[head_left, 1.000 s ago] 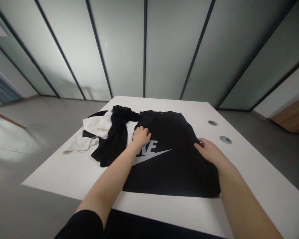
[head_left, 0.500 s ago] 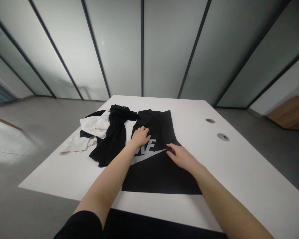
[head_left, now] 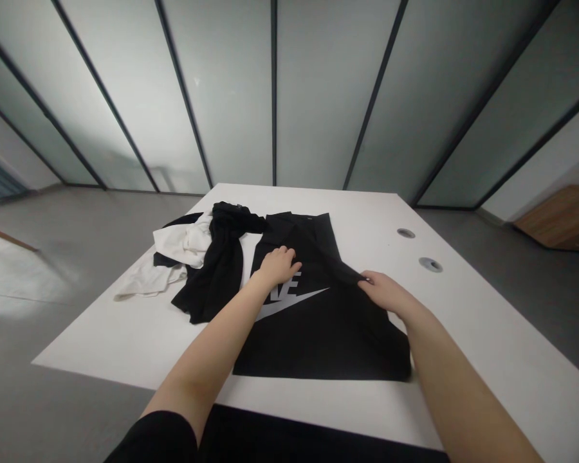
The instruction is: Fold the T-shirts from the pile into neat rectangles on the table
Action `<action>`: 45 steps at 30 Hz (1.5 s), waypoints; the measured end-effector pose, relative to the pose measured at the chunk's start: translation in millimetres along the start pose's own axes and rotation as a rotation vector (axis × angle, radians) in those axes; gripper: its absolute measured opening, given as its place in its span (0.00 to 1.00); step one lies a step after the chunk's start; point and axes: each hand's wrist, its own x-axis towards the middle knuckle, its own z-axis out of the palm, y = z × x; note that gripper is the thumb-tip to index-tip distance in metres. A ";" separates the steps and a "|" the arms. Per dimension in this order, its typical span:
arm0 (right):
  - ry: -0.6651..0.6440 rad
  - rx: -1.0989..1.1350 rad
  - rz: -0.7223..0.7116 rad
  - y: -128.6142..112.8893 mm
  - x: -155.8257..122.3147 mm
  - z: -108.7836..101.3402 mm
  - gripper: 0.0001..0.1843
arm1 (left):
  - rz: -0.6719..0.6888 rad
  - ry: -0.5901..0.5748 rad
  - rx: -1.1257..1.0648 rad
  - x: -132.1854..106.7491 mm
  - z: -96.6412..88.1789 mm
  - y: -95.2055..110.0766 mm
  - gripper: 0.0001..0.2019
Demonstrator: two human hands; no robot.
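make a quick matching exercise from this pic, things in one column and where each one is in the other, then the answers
Things:
1. left hand
2. right hand
3. black cloth
4. white cloth

Places:
A. partly under another cloth
B. holding the edge of the black shirt
C. lying over another cloth, left of the black shirt
D. resting on the black shirt, above its logo

Pairs: 1-D, 2-B, 3-C, 4-A
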 end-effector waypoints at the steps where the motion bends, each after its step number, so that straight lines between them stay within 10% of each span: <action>1: 0.058 -0.057 0.052 14.7 2.0 -9.6 0.13 | 0.027 0.003 -0.011 0.1 4.7 0.7 0.23; 8: 0.258 -0.285 0.471 98.3 4.0 -46.5 0.22 | 0.065 -0.225 -0.012 3.6 24.8 -0.3 0.33; 14: 0.123 -0.179 -0.227 15.1 -3.5 2.9 0.25 | 0.070 -0.287 -0.033 0.2 3.7 4.2 0.34; 19: -0.152 -0.229 -0.280 -42.2 -29.7 36.5 0.25 | 0.003 -0.328 -0.087 6.0 -10.2 4.3 0.26; 25: -0.299 -0.076 -0.339 -58.5 -35.9 25.7 0.17 | -0.002 -0.295 -0.118 38.7 -19.8 33.2 0.25; 30: -0.157 -0.110 -0.146 -34.5 -9.3 15.0 0.15 | 0.081 -0.016 -0.115 55.0 12.7 71.3 0.28; 37: 0.281 -0.432 0.212 21.6 1.7 19.1 0.33 | 0.039 0.009 -0.182 66.9 71.5 81.3 0.33; 45: 0.163 -0.176 0.270 50.2 15.0 0.4 0.28 | 0.042 0.155 -0.253 64.0 66.7 78.7 0.24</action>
